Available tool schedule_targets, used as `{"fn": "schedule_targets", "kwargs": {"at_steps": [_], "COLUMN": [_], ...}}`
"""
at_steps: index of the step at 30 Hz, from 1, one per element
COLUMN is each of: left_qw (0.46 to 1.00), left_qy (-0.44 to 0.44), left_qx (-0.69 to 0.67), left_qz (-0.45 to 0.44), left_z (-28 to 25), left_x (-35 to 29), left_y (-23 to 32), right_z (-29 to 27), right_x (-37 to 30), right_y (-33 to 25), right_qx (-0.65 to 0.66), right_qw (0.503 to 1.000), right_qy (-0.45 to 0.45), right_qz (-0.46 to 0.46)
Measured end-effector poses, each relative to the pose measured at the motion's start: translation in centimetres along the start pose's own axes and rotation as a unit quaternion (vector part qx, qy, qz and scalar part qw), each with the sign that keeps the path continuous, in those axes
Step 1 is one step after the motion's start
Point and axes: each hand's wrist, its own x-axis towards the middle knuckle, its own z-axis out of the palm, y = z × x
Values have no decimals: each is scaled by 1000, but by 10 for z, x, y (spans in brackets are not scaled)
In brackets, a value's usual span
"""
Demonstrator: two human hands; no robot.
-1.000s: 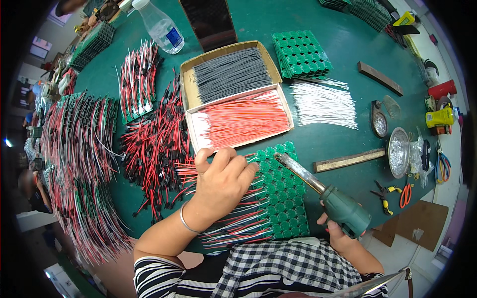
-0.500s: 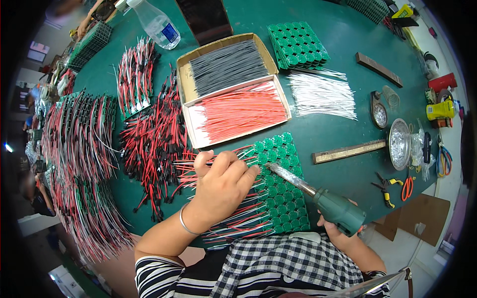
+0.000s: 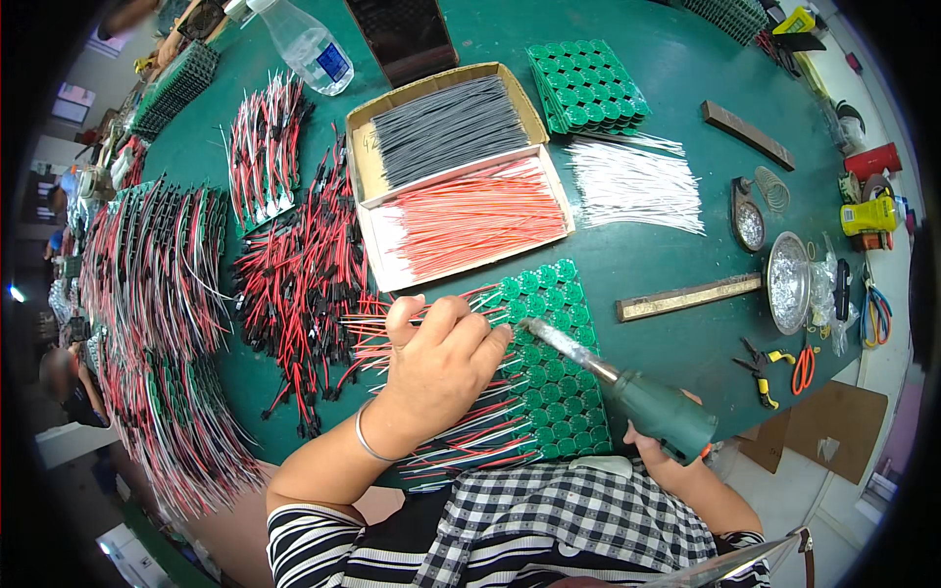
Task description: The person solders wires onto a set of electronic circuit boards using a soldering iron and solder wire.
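One broad green table (image 3: 667, 257) fills most of my head view; along its left side I see a long bank of wired boards (image 3: 162, 284), their red, white and black leads hanging toward me; next to it lies a loose heap of red and black leads (image 3: 304, 284); near the middle, a brown tray (image 3: 365, 157) of dark grey wires adjoins a white tray (image 3: 387, 247) of red wires. Nearest me is the green circuit panel (image 3: 559, 392), flat on the table, rows of round boards on its right and leads fanning out leftward; beyond it stands a stack of green panels (image 3: 588, 88), with white wires (image 3: 637, 186) just in front. My left hand (image 3: 441, 358) rests over the leads, fingers bent and bunched narrow at the panel; I cannot tell whether the fingertips pinch a lead; my right hand (image 3: 655, 456) grips the green handle of a soldering iron (image 3: 662, 412), fingers wrapped around it; smallest is the iron's tip (image 3: 531, 327), over the panel just beside the left fingertips; I cannot tell if it touches.
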Motion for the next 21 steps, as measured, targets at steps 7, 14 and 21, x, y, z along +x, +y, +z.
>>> {"fn": "schedule_targets", "kwargs": {"at_steps": [7, 14, 21], "left_qw": [1000, 1000, 1000], "left_qy": [5, 7, 26], "left_qx": [2, 3, -10], "left_qz": [1, 9, 4], "left_z": [0, 1, -9], "left_x": [-1, -1, -8], "left_y": [1, 1, 13], "right_z": [-5, -5, -4], "right_x": [-2, -7, -25], "right_y": [-10, -8, 5], "right_qx": [109, 103, 109], "right_qw": [993, 993, 993], "right_qy": [25, 49, 35], "right_qz": [48, 27, 31]}}
